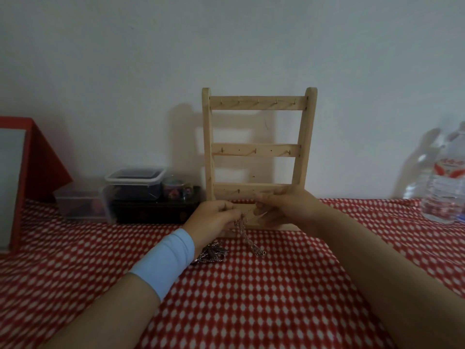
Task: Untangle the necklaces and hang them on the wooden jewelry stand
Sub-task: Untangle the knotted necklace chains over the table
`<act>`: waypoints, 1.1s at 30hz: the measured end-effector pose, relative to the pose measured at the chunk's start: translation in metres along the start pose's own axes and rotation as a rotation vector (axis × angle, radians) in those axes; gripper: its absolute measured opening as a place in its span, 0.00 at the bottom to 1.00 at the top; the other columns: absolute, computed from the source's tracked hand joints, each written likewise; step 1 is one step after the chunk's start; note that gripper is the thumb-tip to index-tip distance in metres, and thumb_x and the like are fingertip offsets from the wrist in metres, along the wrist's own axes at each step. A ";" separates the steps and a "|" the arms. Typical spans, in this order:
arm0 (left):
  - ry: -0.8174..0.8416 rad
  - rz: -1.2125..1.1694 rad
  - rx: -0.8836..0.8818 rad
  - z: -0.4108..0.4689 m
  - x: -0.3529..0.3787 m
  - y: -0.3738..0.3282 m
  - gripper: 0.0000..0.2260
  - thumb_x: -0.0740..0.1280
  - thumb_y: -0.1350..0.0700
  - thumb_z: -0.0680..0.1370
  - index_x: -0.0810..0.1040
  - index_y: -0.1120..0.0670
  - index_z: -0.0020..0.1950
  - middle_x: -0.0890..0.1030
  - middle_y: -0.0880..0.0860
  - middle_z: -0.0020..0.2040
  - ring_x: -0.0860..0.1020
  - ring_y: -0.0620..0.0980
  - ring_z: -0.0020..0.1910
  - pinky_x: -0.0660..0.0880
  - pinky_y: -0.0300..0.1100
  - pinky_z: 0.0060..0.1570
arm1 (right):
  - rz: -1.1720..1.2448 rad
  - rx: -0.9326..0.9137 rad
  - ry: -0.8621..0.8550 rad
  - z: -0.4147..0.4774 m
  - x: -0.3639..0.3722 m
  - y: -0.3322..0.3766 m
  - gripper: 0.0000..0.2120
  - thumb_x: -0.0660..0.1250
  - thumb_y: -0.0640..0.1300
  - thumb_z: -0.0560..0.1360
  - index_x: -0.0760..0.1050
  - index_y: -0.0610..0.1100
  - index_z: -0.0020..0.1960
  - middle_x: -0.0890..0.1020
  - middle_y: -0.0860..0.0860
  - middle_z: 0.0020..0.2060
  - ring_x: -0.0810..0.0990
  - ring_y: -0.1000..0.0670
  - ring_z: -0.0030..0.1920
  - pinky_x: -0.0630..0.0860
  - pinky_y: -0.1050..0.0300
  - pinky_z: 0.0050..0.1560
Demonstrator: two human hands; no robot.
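Necklaces [245,231] are seen in two lots near the middle of the red-and-white clothed worktop [251,298], and none is hung yet. At the far left a red frame [32,152] is stood by the wall, and clear plastic boxes [133,182] are stacked beside it. Next, the left hand [214,217], with a pale blue band [163,260] worn on the wrist, is held just in front of the stand's base. Its fingers [226,206] are curled, and a thin strand [254,244] is pinched in them. Under that wrist a tangled heap [213,253] of chain is left lying on the cloth, partly hidden by the hand. The strand is let down from between the two hands, and its loose end appears to reach the cloth. Behind, the wooden jewelry stand [259,147] is set upright against the wall. The hooks on its top and middle rails are bare, and the lowest rail is partly covered by the hands. The strand's upper part is pinched by the right hand [289,210] near that lowest rail. At the far right a water bottle [445,180] is stood. The task is judged to be at an early stage: one strand is being worked free, the heap is yet to be untangled, and all the hanging is left to do.
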State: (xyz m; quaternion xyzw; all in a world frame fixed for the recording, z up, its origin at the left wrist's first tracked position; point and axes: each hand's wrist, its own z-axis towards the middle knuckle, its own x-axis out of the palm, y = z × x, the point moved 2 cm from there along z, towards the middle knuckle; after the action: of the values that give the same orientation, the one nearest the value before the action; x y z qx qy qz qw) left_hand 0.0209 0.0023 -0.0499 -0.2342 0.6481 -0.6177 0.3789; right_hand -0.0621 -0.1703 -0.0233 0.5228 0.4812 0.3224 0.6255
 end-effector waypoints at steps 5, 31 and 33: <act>0.093 -0.476 -0.117 0.001 -0.005 -0.005 0.11 0.59 0.55 0.82 0.73 0.55 0.42 0.69 0.48 0.29 0.67 0.46 0.28 0.72 0.41 0.39 | 0.377 0.056 0.062 0.004 0.003 0.001 0.19 0.58 0.49 0.85 0.79 0.38 0.44 0.87 0.40 0.45 0.86 0.41 0.48 0.81 0.42 0.57; -0.167 0.060 0.355 -0.009 -0.010 -0.034 0.05 0.73 0.59 0.74 0.79 0.54 0.47 0.79 0.53 0.34 0.73 0.46 0.28 0.70 0.38 0.25 | -0.104 -0.211 0.293 -0.014 0.020 0.026 0.13 0.65 0.44 0.82 0.82 0.34 0.51 0.86 0.39 0.44 0.85 0.43 0.46 0.81 0.43 0.60; -0.106 -0.028 0.284 -0.008 -0.010 -0.034 0.06 0.70 0.60 0.76 0.74 0.54 0.47 0.78 0.54 0.35 0.71 0.46 0.26 0.69 0.38 0.24 | -0.143 -0.234 0.301 -0.015 0.020 0.026 0.15 0.67 0.47 0.81 0.83 0.35 0.54 0.85 0.38 0.46 0.84 0.43 0.46 0.82 0.45 0.59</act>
State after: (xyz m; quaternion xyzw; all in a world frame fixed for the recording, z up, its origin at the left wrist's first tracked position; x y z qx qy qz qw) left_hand 0.0155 0.0106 -0.0146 -0.2196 0.5298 -0.6951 0.4334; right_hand -0.0668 -0.1411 -0.0033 0.3569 0.5646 0.4053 0.6242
